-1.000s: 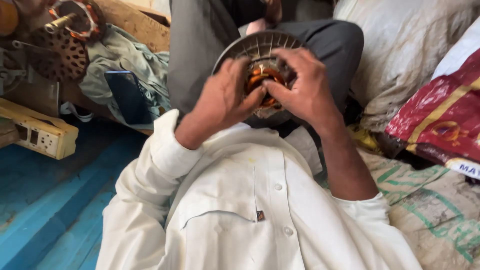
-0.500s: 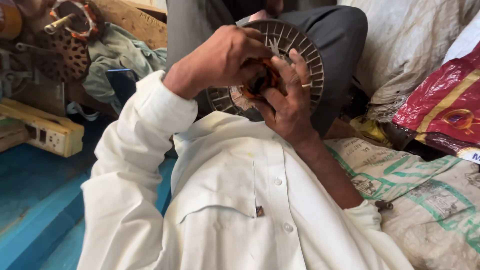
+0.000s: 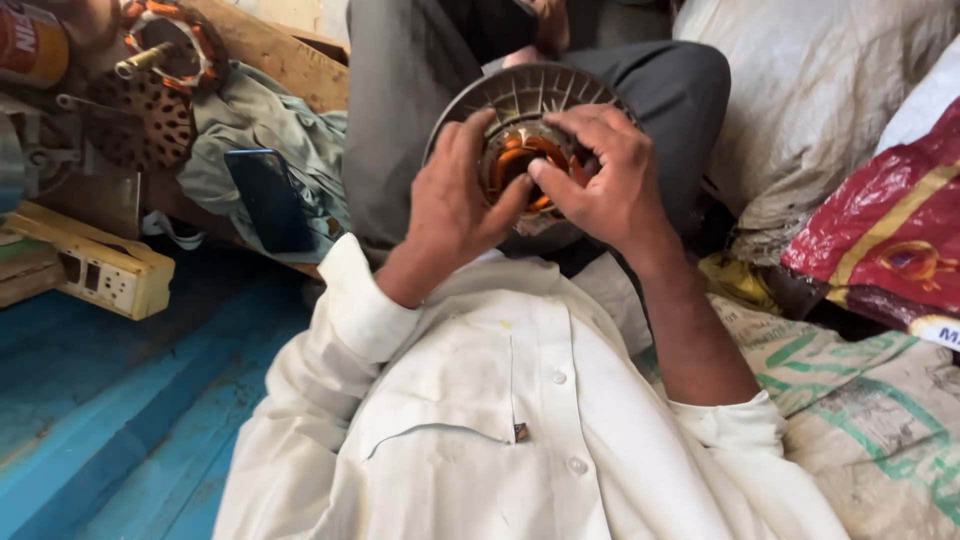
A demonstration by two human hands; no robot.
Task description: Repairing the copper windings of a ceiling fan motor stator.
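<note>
A round grey metal motor housing (image 3: 520, 92) with radial fins rests on my lap against my grey trousers. Orange-brown copper windings (image 3: 520, 160) fill its centre. My left hand (image 3: 455, 205) grips the housing's left rim, thumb pressed across the windings. My right hand (image 3: 605, 180) holds the right side, with fingers curled over the rim and thumb on the coils. The lower half of the housing is hidden behind both hands. My white shirt fills the bottom of the view.
A dark phone (image 3: 268, 200) lies on greenish cloth at left. A yellow switch box (image 3: 95, 265) sits on the blue floor (image 3: 110, 420). Another wound motor part (image 3: 165, 45) lies at top left. Sacks (image 3: 880, 400) and a red bag (image 3: 890, 250) crowd the right.
The housing has come back to the middle of my lap. My left hand has dropped from over the top of it to its left rim.
</note>
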